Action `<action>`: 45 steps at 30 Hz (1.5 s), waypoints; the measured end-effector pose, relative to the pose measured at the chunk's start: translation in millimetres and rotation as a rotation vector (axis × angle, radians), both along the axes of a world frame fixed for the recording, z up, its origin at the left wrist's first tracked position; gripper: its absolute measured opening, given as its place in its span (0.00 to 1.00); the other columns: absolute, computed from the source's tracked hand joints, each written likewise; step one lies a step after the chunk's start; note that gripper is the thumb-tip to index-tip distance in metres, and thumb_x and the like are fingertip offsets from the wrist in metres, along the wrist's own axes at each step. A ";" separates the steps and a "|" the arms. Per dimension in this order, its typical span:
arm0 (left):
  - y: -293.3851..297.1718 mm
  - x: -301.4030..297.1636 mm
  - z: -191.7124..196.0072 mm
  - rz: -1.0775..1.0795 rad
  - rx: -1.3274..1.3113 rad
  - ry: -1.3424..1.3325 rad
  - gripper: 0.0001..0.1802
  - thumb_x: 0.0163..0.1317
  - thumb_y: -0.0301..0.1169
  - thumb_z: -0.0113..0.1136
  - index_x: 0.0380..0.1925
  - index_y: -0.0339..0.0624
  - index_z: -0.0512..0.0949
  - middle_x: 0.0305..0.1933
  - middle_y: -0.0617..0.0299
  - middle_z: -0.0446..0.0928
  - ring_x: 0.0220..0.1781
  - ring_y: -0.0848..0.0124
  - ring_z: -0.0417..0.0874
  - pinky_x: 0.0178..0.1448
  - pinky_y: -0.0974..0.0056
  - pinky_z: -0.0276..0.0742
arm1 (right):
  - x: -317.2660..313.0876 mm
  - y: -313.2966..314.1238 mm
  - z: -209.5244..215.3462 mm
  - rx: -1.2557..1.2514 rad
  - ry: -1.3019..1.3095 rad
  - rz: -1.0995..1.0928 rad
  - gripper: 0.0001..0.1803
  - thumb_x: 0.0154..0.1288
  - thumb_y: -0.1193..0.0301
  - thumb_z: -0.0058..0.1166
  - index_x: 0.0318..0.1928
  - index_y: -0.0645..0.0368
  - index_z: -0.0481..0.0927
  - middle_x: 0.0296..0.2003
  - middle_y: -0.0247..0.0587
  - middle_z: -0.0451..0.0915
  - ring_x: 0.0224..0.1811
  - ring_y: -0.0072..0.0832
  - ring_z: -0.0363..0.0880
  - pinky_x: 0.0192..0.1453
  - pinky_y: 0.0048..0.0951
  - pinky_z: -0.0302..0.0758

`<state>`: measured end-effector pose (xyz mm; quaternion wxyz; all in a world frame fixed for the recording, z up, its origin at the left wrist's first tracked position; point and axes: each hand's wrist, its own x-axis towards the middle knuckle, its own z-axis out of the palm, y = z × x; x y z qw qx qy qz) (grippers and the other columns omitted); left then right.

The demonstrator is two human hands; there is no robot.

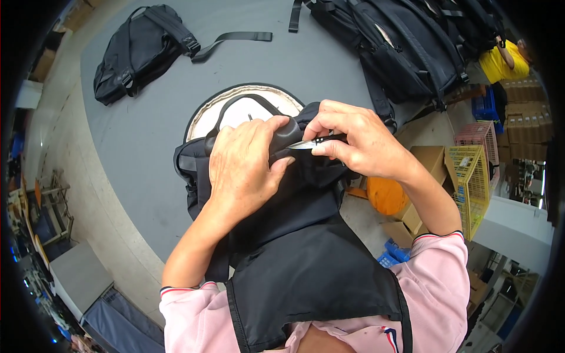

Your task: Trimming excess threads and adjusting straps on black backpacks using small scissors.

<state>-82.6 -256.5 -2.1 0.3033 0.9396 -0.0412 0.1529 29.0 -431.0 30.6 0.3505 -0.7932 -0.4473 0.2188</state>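
A black backpack [282,203] lies at the near edge of the grey table, against my dark apron. My left hand [242,162] is closed on a fold of its fabric, with the thumb below and the fingers above. My right hand [362,138] pinches a small pointed blade [303,145] with a black handle. I cannot tell whether it is a knife or snips. Its tip points left and touches or nearly touches the fold. Behind the hands, the backpack's carry loop [250,97] stands up in front of a round, black-rimmed cream piece [200,117].
Another black backpack [144,53] lies at the table's far left, its strap stretched right. Several more black bags [406,53] are heaped at the far right. Right of the table are a cardboard box [428,162], a yellow crate [471,182] and a person in yellow [506,63].
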 end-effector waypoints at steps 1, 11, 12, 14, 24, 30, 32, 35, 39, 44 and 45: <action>1.1 -0.3 -0.1 0.000 0.000 -0.002 0.30 0.37 0.29 0.72 0.45 0.43 0.74 0.34 0.61 0.76 0.35 0.63 0.76 0.40 0.63 0.66 | -0.2 0.4 0.9 -0.018 0.070 -0.015 0.08 0.54 0.80 0.55 0.36 0.66 0.78 0.29 0.37 0.70 0.27 0.23 0.76 0.29 0.22 0.72; 9.0 8.6 -5.1 0.021 -0.028 -0.015 0.29 0.39 0.28 0.71 0.46 0.42 0.73 0.34 0.60 0.76 0.38 0.63 0.77 0.42 0.61 0.66 | -30.9 6.5 -31.2 0.374 0.158 -0.330 0.11 0.53 0.78 0.59 0.39 0.62 0.76 0.32 0.36 0.70 0.32 0.23 0.75 0.34 0.23 0.73; 10.9 9.1 -6.0 0.024 -0.044 -0.005 0.30 0.39 0.28 0.71 0.46 0.43 0.73 0.36 0.60 0.77 0.40 0.62 0.78 0.43 0.60 0.67 | -33.0 12.6 -27.5 0.341 0.051 -0.337 0.12 0.52 0.77 0.60 0.39 0.60 0.76 0.32 0.36 0.70 0.30 0.25 0.76 0.33 0.25 0.73; 14.2 15.0 -9.8 0.036 -0.044 -0.006 0.29 0.39 0.29 0.71 0.46 0.43 0.73 0.37 0.60 0.77 0.42 0.62 0.78 0.45 0.60 0.68 | -32.3 27.6 -29.2 0.301 -0.185 -0.305 0.13 0.50 0.77 0.60 0.38 0.56 0.75 0.33 0.35 0.72 0.26 0.30 0.77 0.30 0.29 0.73; 81.7 30.5 -101.5 0.480 -0.295 -0.239 0.22 0.53 0.23 0.61 0.50 0.39 0.72 0.52 0.48 0.69 0.56 0.56 0.71 0.59 0.58 0.67 | 41.4 19.6 -130.7 0.133 0.322 -0.537 0.10 0.62 0.70 0.56 0.29 0.65 0.74 0.19 0.30 0.70 0.24 0.14 0.65 0.29 0.21 0.65; 132.6 22.5 -124.8 0.838 -0.512 0.267 0.18 0.55 0.38 0.62 0.40 0.36 0.77 0.42 0.49 0.77 0.45 0.63 0.78 0.49 0.60 0.73 | 33.9 55.2 -114.6 0.119 0.074 -0.504 0.09 0.61 0.72 0.56 0.29 0.65 0.74 0.17 0.36 0.68 0.20 0.18 0.60 0.24 0.23 0.61; 145.1 30.7 -123.1 0.783 -0.498 0.431 0.26 0.54 0.51 0.61 0.29 0.33 0.81 0.23 0.53 0.80 0.30 0.63 0.82 0.38 0.61 0.76 | 30.6 85.3 -97.3 0.204 0.037 -0.375 0.06 0.61 0.74 0.56 0.31 0.64 0.75 0.18 0.36 0.70 0.20 0.18 0.62 0.24 0.24 0.62; 150.5 51.7 -117.6 0.726 -0.640 0.680 0.22 0.55 0.46 0.63 0.29 0.32 0.80 0.23 0.55 0.79 0.31 0.67 0.81 0.37 0.64 0.76 | 35.3 133.5 -97.4 0.298 -0.045 -0.129 0.04 0.60 0.74 0.55 0.32 0.62 0.77 0.20 0.38 0.74 0.19 0.25 0.69 0.26 0.28 0.66; 134.3 38.8 -130.9 0.470 -1.424 0.393 0.13 0.59 0.31 0.60 0.38 0.31 0.77 0.33 0.64 0.79 0.35 0.79 0.77 0.40 0.72 0.73 | 47.5 198.1 -110.3 0.221 0.068 -0.110 0.07 0.59 0.72 0.57 0.33 0.64 0.76 0.22 0.43 0.74 0.21 0.31 0.73 0.27 0.30 0.66; 104.8 21.4 -135.2 0.568 -1.395 0.245 0.15 0.61 0.27 0.57 0.48 0.32 0.74 0.37 0.66 0.79 0.34 0.83 0.74 0.40 0.76 0.71 | 63.7 223.9 -144.4 0.100 0.241 -0.115 0.09 0.58 0.69 0.58 0.35 0.62 0.78 0.24 0.41 0.77 0.24 0.30 0.74 0.32 0.29 0.69; 104.9 19.0 -138.1 0.584 -1.359 0.212 0.16 0.62 0.27 0.57 0.49 0.32 0.73 0.36 0.67 0.79 0.33 0.84 0.74 0.39 0.77 0.71 | 60.3 225.5 -145.9 0.071 0.221 -0.119 0.09 0.57 0.69 0.58 0.36 0.62 0.79 0.24 0.40 0.77 0.26 0.30 0.74 0.34 0.29 0.70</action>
